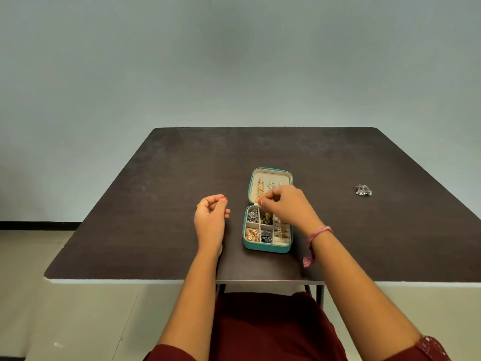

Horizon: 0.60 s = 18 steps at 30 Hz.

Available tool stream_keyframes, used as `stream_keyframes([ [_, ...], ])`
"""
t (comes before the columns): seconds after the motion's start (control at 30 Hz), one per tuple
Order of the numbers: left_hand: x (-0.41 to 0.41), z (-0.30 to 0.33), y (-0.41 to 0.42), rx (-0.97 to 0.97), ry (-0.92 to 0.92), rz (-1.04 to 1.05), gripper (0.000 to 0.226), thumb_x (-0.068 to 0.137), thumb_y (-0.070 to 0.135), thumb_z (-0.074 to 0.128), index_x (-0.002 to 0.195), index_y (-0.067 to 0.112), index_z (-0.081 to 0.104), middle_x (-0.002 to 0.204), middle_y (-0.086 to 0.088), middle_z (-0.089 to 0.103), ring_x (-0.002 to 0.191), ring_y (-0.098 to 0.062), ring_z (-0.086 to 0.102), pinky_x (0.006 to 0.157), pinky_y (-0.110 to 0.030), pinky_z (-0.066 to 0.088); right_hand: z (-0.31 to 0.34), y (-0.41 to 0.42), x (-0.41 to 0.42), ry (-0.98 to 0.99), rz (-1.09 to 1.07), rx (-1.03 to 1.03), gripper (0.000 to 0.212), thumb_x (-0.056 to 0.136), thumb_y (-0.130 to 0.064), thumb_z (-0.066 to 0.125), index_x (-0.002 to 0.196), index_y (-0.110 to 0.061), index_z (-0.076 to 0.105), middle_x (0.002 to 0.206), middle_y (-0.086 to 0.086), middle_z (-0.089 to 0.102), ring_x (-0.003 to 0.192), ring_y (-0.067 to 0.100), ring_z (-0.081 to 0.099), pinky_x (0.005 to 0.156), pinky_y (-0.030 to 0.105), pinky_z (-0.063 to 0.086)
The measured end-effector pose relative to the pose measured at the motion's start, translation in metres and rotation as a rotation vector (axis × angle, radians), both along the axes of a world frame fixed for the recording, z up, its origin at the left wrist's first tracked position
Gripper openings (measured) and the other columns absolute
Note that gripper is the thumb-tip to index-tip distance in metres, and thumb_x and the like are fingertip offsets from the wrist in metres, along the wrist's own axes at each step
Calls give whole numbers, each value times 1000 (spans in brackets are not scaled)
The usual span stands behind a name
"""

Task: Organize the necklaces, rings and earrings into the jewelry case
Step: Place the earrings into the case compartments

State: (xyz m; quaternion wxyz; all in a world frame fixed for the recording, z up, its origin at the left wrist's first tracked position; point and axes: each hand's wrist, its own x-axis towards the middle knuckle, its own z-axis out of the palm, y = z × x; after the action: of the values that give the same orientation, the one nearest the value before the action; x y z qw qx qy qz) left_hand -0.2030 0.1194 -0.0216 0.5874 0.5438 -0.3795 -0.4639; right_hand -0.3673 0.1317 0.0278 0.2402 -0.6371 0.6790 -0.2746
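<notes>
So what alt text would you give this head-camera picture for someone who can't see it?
A person's right hand reaches over an open teal jewelry case on a dark table, fingertips pinched near its hinge. The left hand rests loosely curled beside the case; a small silver jewelry cluster lies far right.

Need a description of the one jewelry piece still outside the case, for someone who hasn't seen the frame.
Start at the dark table, where the open teal jewelry case sits near the middle. Look far right of it, toward the table's right edge: a small silvery cluster lies alone on bare tabletop, the only jewelry outside the case.
</notes>
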Motion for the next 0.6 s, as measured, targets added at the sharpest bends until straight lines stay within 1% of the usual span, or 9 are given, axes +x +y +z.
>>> stream_keyframes([
  [0.07,1,-1,-1,24,16,3,7,91,16,60,96,19,63,78,4,63,67,-5,57,67,-24,47,2,2,-10,-40,-34,-47,12,87,-26,63,82,-20,72,85,-7,70,81,5,62,69,22,48],
  [0.13,0,0,-2,39,36,-3,8,91,16,60,98,18,64,77,3,63,67,-6,57,66,-23,47,2,4,-22,-95,-56,-86,10,87,-26,64,86,-20,72,86,-6,70,82,6,62,70,19,48],
  [0.23,-4,6,-2,41,65,-2,14,91,14,59,104,12,64,78,2,63,68,-6,57,64,-21,47,-1,9,-44,-131,-109,-130,8,87,-26,65,89,-20,71,82,-7,67,75,4,59,62,14,41],
  [0.3,-9,14,0,14,67,5,14,91,12,59,104,10,63,79,3,62,68,-5,57,65,-21,49,-5,12,-60,-143,-178,-159,6,86,-24,65,86,-21,71,76,-6,66,69,5,56,61,17,40],
  [0.37,-19,25,4,-30,40,-13,12,91,12,58,102,11,63,79,4,62,67,-3,58,65,-20,51,-11,15,-78,-161,-249,-176,6,84,-22,66,81,-23,72,73,-2,67,68,9,58,65,21,43],
  [0.47,-41,42,10,-99,-12,-77,8,91,13,59,98,15,63,80,3,64,64,-1,59,64,-19,53,-18,21,-106,-207,-333,-169,8,83,-20,66,79,-22,72,75,6,70,71,13,60,72,27,46],
  [0.53,-59,52,14,-158,-63,-132,6,90,14,59,94,17,63,81,3,64,65,-3,60,67,-22,54,-22,27,-124,-221,-403,-174,8,83,-21,66,79,-22,73,78,6,71,76,16,62,76,29,47],
  [0.6,-82,59,18,-212,-120,-199,6,89,14,60,89,19,63,79,6,64,67,-4,62,68,-23,54,-27,33,-142,-224,-475,-183,8,82,-22,67,76,-23,72,78,7,71,78,18,63,76,29,46],
])
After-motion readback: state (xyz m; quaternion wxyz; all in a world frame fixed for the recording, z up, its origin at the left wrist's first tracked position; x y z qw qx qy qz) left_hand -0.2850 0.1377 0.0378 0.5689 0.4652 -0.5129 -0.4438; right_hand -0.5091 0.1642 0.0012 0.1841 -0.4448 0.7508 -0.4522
